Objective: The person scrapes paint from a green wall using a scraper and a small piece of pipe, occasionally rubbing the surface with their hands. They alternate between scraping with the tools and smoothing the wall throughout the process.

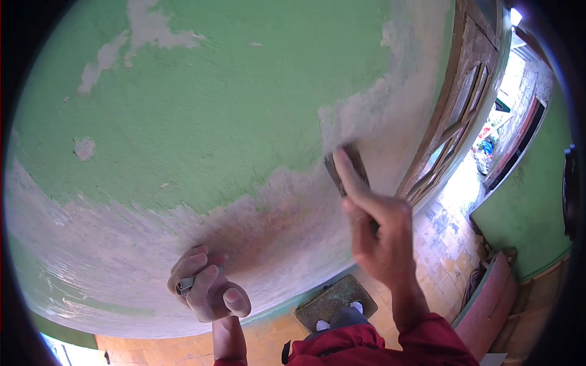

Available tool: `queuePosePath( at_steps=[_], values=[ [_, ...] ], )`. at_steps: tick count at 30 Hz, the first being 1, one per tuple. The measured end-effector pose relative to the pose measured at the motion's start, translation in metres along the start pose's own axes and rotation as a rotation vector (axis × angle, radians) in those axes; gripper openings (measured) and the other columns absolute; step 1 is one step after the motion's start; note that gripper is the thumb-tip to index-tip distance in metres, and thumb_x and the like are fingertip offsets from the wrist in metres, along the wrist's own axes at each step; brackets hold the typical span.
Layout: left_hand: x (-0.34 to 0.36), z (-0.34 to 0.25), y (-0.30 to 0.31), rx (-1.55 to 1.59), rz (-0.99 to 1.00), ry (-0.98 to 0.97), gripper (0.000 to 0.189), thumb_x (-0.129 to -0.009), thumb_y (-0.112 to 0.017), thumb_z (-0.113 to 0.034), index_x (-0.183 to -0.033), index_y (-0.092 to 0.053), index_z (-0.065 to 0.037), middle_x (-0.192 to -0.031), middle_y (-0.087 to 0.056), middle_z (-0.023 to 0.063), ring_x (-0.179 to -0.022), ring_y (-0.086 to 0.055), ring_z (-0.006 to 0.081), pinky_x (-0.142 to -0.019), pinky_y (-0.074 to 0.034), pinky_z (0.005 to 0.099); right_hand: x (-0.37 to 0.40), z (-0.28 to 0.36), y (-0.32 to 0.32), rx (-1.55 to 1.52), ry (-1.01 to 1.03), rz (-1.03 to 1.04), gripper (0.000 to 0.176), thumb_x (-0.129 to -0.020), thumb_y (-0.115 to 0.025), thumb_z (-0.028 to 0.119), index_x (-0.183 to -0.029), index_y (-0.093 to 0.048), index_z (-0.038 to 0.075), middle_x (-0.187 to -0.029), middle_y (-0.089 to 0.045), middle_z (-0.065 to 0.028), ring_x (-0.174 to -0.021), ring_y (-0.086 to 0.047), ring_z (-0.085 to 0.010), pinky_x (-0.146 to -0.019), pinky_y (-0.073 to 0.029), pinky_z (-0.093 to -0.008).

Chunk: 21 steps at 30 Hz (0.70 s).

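My right hand (384, 232) grips a dark, flat scraper (355, 163), blurred by motion. Its index finger lies along the blade, which is at the wall, close to the border between green paint (213, 116) and a pale bared patch (299, 207). Lower left, my left hand (210, 287) is close to the pale part of the wall. Its fingers are loosely bent and apart, with nothing visible held in them. A grey, ring-like thing (185, 285) shows at one finger. Whether the left fingertips touch the wall cannot be made out.
Under my feet is a dark, speckled board or low platform (332, 305) on the orange tiled floor (268, 332). A brown wooden window frame (455, 122) edges the wall on the right. Beyond it stands a pinkish panel (488, 305), near another green wall (519, 219).
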<state>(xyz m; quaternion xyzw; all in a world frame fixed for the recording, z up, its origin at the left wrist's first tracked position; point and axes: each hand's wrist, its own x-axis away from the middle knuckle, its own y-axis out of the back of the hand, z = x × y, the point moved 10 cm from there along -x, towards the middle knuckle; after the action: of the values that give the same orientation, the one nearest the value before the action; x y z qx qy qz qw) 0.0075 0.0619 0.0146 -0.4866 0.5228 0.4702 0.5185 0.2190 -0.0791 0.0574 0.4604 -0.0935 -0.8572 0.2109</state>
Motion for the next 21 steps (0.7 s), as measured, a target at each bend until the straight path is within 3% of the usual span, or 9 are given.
queuePosePath(
  at_steps=[1,3,4,7,11,14,18,21],
  values=[
    [0.001,0.001,-0.001,0.004,0.007,-0.001,0.044,-0.1,-0.052,-0.043,-0.114,-0.06,-0.002,-0.11,-0.051,0.0186,-0.087,-0.062,0.0287,-0.053,-0.058,0.0269,-0.003,0.002,0.001,-0.015,-0.01,-0.007,0.047,-0.095,-0.053,0.0,-0.143,-0.054,0.003,-0.06,-0.049,-0.0085,-0.049,-0.033,-0.0076,-0.046,-0.03,-0.0287],
    [0.002,0.001,-0.001,0.017,-0.021,-0.013,0.044,-0.1,-0.052,-0.043,-0.115,-0.06,-0.002,-0.11,-0.051,0.0187,-0.087,-0.062,0.0284,-0.052,-0.058,0.027,-0.019,0.015,0.005,0.036,0.053,0.03,0.047,-0.096,-0.052,0.001,-0.143,-0.054,0.004,-0.069,-0.063,-0.0113,-0.049,-0.037,-0.0065,-0.046,-0.032,-0.0276],
    [0.002,0.0,-0.002,0.013,-0.022,-0.012,0.044,-0.1,-0.052,-0.043,-0.115,-0.06,-0.002,-0.11,-0.051,0.0187,-0.087,-0.062,0.0284,-0.052,-0.058,0.027,-0.013,0.013,0.005,0.034,0.055,0.034,0.047,-0.096,-0.052,0.001,-0.143,-0.054,0.004,-0.069,-0.063,-0.0113,-0.049,-0.037,-0.0065,-0.046,-0.032,-0.0276],
    [0.001,0.001,0.002,0.008,-0.037,-0.005,0.044,-0.1,-0.052,-0.043,-0.116,-0.06,-0.002,-0.11,-0.051,0.0188,-0.087,-0.062,0.0281,-0.051,-0.058,0.0263,0.003,0.001,-0.005,0.062,-0.037,0.093,0.048,-0.096,-0.051,0.0,-0.144,-0.053,0.004,-0.088,-0.073,-0.0162,-0.05,-0.041,-0.0056,-0.047,-0.035,-0.0263],
    [0.003,-0.001,-0.001,0.005,0.012,-0.024,0.044,-0.101,-0.051,-0.043,-0.117,-0.059,-0.002,-0.11,-0.051,0.0185,-0.087,-0.061,0.028,-0.051,-0.057,0.026,-0.012,0.007,0.006,0.007,0.001,0.01,0.05,-0.094,-0.05,0.0,-0.144,-0.053,0.005,-0.113,-0.072,-0.0223,-0.051,-0.046,-0.0051,-0.049,-0.038,-0.0258],
    [0.001,0.002,0.001,-0.004,-0.016,-0.018,0.045,-0.101,-0.051,-0.043,-0.118,-0.059,-0.002,-0.11,-0.052,0.0185,-0.086,-0.061,0.0276,-0.052,-0.058,0.0271,-0.002,0.003,0.0,-0.002,-0.004,0.016,0.052,-0.093,-0.049,-0.001,-0.144,-0.053,0.005,-0.123,-0.068,-0.0229,-0.05,-0.05,-0.0056,-0.048,-0.04,-0.0271],
    [0.004,0.003,0.001,0.017,-0.011,-0.039,0.045,-0.1,-0.051,-0.043,-0.118,-0.059,-0.002,-0.111,-0.052,0.0189,-0.086,-0.061,0.0274,-0.055,-0.058,0.0286,-0.014,0.01,0.001,0.073,-0.054,0.092,0.051,-0.092,-0.05,-0.003,-0.142,-0.055,0.005,-0.11,-0.074,-0.0199,-0.049,-0.046,-0.006,-0.048,-0.039,-0.0272],
    [0.003,0.002,0.0,0.002,-0.034,-0.013,0.045,-0.101,-0.051,-0.043,-0.118,-0.06,-0.002,-0.111,-0.052,0.0186,-0.088,-0.061,0.0275,-0.055,-0.059,0.0291,-0.014,0.012,0.001,-0.027,0.028,-0.005,0.05,-0.092,-0.051,-0.003,-0.142,-0.055,0.005,-0.104,-0.074,-0.0203,-0.05,-0.039,-0.0068,-0.048,-0.037,-0.0265]
  ],
)
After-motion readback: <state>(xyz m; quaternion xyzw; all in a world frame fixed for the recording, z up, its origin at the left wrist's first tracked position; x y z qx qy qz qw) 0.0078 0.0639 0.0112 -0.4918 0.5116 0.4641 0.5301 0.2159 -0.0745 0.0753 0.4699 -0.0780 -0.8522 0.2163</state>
